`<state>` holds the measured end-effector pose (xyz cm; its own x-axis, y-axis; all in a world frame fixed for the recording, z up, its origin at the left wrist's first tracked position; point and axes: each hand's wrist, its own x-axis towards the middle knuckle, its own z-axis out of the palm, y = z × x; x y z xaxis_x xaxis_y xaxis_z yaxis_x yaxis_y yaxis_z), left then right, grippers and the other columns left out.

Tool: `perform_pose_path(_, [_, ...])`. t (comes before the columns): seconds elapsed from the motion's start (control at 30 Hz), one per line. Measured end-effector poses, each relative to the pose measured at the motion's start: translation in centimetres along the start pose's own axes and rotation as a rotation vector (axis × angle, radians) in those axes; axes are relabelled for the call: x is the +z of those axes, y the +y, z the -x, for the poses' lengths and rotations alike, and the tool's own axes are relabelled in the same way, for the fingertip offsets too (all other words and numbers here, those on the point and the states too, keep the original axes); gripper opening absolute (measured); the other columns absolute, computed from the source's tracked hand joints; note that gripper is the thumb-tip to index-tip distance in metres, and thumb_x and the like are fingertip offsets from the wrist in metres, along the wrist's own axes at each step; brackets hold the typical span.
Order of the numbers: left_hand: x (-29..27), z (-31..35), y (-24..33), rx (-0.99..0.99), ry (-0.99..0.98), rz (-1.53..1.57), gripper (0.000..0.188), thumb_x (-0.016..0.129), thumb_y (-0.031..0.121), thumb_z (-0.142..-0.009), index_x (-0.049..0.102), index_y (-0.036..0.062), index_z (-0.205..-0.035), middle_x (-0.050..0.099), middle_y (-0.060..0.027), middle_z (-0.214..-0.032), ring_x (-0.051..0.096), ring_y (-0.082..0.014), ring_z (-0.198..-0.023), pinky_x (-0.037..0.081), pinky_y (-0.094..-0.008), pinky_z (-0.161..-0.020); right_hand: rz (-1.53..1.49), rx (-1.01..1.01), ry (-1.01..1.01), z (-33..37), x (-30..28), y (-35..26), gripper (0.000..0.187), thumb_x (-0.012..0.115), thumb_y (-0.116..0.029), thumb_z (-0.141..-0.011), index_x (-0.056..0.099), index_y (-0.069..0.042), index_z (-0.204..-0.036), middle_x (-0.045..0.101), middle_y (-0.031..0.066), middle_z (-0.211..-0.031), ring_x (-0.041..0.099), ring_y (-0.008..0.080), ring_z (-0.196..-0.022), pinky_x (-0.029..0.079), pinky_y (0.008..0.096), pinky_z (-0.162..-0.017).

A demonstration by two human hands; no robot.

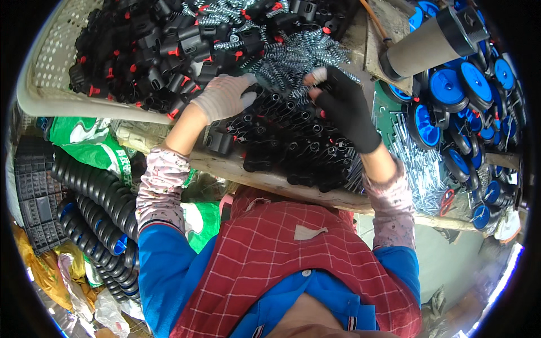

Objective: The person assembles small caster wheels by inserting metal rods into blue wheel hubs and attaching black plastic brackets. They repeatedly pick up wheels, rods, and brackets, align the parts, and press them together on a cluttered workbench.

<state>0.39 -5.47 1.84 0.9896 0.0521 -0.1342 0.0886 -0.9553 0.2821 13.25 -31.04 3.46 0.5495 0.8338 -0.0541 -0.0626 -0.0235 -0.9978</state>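
Observation:
My left hand (222, 100), in a pale striped glove, is closed, with a dark plastic part (255, 90) showing at its thumb and fingers. To its right, my right hand (348, 110) wears a black glove with bare fingertips, one of them wrapped in white. Its fingers are bent toward the thumb, and anything between them is too small to make out. Beyond and between the hands lies a heap of silvery coil springs (301, 56). Rows of black plastic parts with metal spring loops (293, 146) cover the bench nearer to me.
A white perforated crate (56, 73) holds black housings with red tabs (163, 50). At the right are long metal pins (420, 169), blue-and-black wheels (448, 87), a grey cylinder (428, 45) and red-handled scissors (447, 201). Stacked black wheels (101, 191) stand at the lower left, below the wooden bench edge (270, 179).

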Motion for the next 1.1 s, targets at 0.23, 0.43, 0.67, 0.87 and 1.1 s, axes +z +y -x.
perform_pose_path(0.23, [1.8,0.2,-0.6,-0.044,0.021,0.017,0.037,0.060,0.034,-0.093,0.061,0.0084,-0.119,0.070,-0.0190,-0.093,0.064,-0.0399,-0.093,0.049,-0.0488,-0.086,0.328,-0.365,-0.151,-7.8,4.7,3.4,0.022,0.064,-0.001,-0.089,0.061,-0.003,-0.111,0.068,0.0081,-0.096,0.066,0.0165,-0.089,0.053,0.0297,-0.079])
perform_pose_path(0.43, [2.7,0.7,-0.8,-0.016,0.139,0.059,0.032,0.059,0.035,-0.092,0.064,0.0065,-0.106,0.070,-0.0172,-0.087,0.065,-0.0378,-0.089,0.049,-0.0481,-0.086,1.054,-0.625,-0.231,-7.9,6.4,3.7,0.027,0.065,0.000,-0.083,0.062,-0.005,-0.109,0.067,0.0140,-0.100,0.067,0.0342,-0.091,0.055,0.0355,-0.078])
perform_pose_path(0.67, [1.8,2.9,-0.3,0.017,0.214,0.100,0.035,0.059,0.034,-0.095,0.062,0.0112,-0.121,0.070,-0.0157,-0.104,0.063,-0.0379,-0.100,0.050,-0.0459,-0.089,0.521,-0.458,-0.202,-9.0,4.6,2.6,0.032,0.064,0.004,-0.089,0.061,-0.004,-0.120,0.068,0.0097,-0.105,0.069,0.0163,-0.093,0.055,0.0280,-0.078])
perform_pose_path(0.87, [0.0,2.6,-1.4,-0.159,0.507,-0.030,0.036,0.061,0.030,-0.095,0.059,0.0127,-0.126,0.067,-0.0144,-0.114,0.063,-0.0329,-0.107,0.051,-0.0429,-0.089,0.986,-0.387,-0.055,-15.3,3.9,3.0,0.052,0.071,-0.019,-0.086,0.049,-0.009,-0.132,0.071,0.0182,-0.096,0.071,0.0358,-0.089,0.055,0.0457,-0.075])
perform_pose_path(1.1, [-4.9,0.2,-4.0,-0.497,0.595,-0.260,0.077,0.075,0.014,-0.081,0.036,0.0219,-0.148,0.048,-0.0094,-0.146,0.064,-0.0362,-0.111,0.054,-0.0471,-0.088,1.313,-0.429,0.013,-19.7,5.5,4.4,0.062,0.071,-0.026,-0.083,0.042,-0.015,-0.137,0.071,0.0149,-0.094,0.070,0.0367,-0.087,0.054,0.0480,-0.070])
